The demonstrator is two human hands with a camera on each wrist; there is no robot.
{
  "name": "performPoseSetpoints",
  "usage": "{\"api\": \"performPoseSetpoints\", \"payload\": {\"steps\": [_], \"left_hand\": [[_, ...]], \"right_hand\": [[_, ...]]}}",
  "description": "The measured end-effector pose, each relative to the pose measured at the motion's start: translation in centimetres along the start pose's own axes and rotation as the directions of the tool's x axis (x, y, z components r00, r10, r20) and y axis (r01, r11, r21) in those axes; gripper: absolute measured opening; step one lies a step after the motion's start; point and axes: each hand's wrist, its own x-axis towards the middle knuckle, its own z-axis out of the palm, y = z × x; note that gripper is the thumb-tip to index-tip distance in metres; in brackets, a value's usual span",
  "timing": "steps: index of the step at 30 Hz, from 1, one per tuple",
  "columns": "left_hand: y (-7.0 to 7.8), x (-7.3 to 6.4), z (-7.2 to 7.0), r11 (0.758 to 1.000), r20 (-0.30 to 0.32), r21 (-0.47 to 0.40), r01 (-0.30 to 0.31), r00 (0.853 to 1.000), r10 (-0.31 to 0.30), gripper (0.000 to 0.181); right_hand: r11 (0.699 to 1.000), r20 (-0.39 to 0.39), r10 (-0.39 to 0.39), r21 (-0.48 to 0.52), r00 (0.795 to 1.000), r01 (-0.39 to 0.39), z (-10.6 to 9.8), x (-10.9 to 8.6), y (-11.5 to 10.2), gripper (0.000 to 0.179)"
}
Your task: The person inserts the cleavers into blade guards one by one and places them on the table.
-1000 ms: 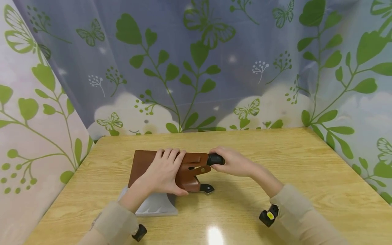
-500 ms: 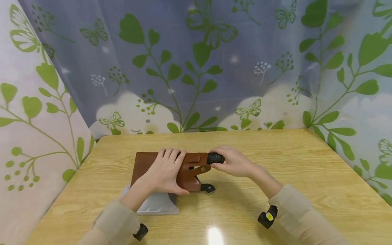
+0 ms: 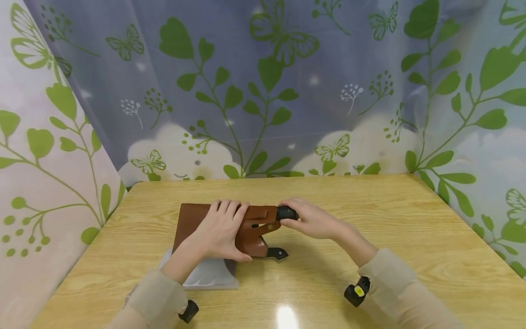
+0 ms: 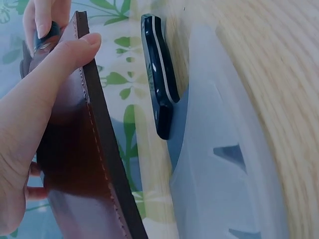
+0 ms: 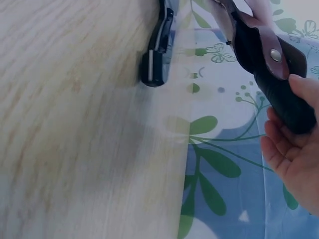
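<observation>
My left hand [image 3: 222, 233] grips a brown leather knife sheath [image 3: 252, 237], thumb at the near edge and fingers over the far edge. From the sheath's right end juts a black knife handle [image 3: 286, 213], which my right hand [image 3: 314, 219] holds; the blade is hidden inside. A strap with a metal snap [image 5: 274, 55] lies across the handle's base in the right wrist view. Below the sheath, on the table, lies another knife with a black riveted handle [image 4: 160, 69]. Its blade sits in or under a whitish translucent cover [image 4: 224, 129], partly hidden by my left arm in the head view.
The pale wood table [image 3: 370, 205] stretches out around both hands. A cloth printed with green leaves and butterflies [image 3: 263, 91] hangs behind the table and at both sides. A small black device [image 3: 356, 292] is strapped at my right wrist.
</observation>
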Motion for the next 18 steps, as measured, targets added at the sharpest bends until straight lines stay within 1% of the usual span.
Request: {"api": "performPoseSetpoints", "payload": {"steps": [2, 4, 7, 11, 15, 18], "left_hand": [[-0.2, 0.0, 0.0, 1.000, 0.008, 0.004, -0.001, 1.000, 0.001, 0.123], [-0.4, -0.1, 0.1, 1.000, 0.023, 0.010, -0.003, 1.000, 0.003, 0.122], [-0.7, -0.2, 0.3, 1.000, 0.041, 0.020, -0.009, 0.999, 0.009, 0.121], [-1.0, -0.1, 0.6, 1.000, 0.062, 0.024, -0.020, 0.998, 0.018, 0.119], [-1.5, -0.1, 1.0, 0.999, 0.092, 0.033, -0.013, 0.996, 0.010, 0.119], [-2.0, 0.0, 1.4, 0.999, 0.113, 0.032, 0.008, 0.993, -0.011, 0.118]], "right_hand": [[1.000, -0.015, 0.005, -0.009, 1.000, -0.005, 0.1, 0.2, 0.0, 0.038], [0.999, -0.026, 0.000, -0.045, 1.000, -0.001, 0.2, 0.4, 0.1, 0.038], [0.991, -0.034, -0.029, -0.131, 0.999, 0.025, 0.5, 0.9, 0.3, 0.036], [0.967, -0.038, -0.072, -0.246, 0.997, 0.061, 1.0, 1.6, 1.0, 0.036], [0.955, -0.051, -0.082, -0.289, 0.995, 0.064, 1.4, 2.2, 1.8, 0.037], [0.950, -0.069, -0.068, -0.309, 0.995, 0.044, 1.6, 2.9, 2.1, 0.038]]}}
